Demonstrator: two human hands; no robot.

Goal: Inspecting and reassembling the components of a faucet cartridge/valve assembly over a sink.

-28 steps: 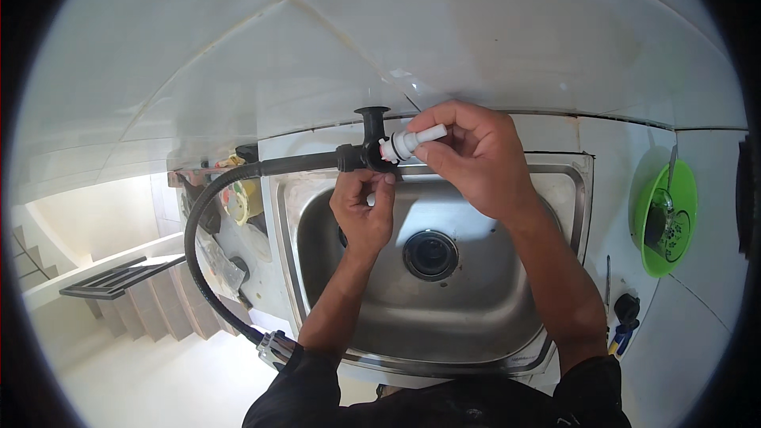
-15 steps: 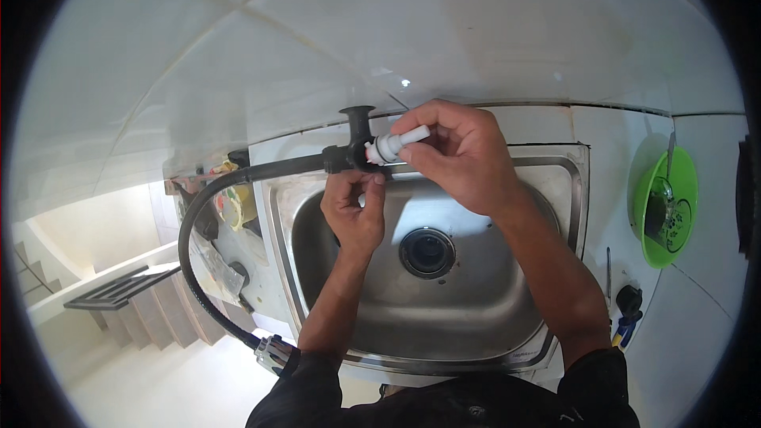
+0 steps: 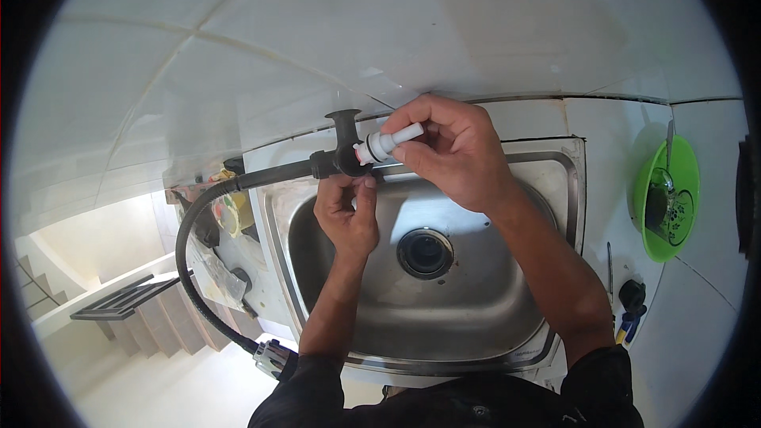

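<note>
A black wall faucet (image 3: 346,154) stands out from the tiles above the back rim of the sink, with a black hose (image 3: 184,250) running off its left side. My right hand (image 3: 456,150) pinches a white valve cartridge (image 3: 386,144) with a dark ring and a reddish inner end. The cartridge is tilted, its stem toward the upper right and its inner end at the faucet's body; how far it sits inside, I cannot tell. Just below, my left hand (image 3: 349,218) is closed, thumb and curled fingers against the faucet's underside. Its fingertips are partly hidden.
Beneath my hands lies a steel sink (image 3: 444,325) with a round drain (image 3: 426,253). A green bowl (image 3: 688,198) holding utensils stands on the right counter, near blue-and-yellow-handled pliers (image 3: 626,325). The hose ends at a chrome sprayer (image 3: 272,358). Stairs (image 3: 170,317) drop away at left.
The whole view has shifted slightly. The cartridge's dark ring shows more plainly, and its inner end appears a little farther from the faucet's middle. Both hands keep nearly the same grip.
</note>
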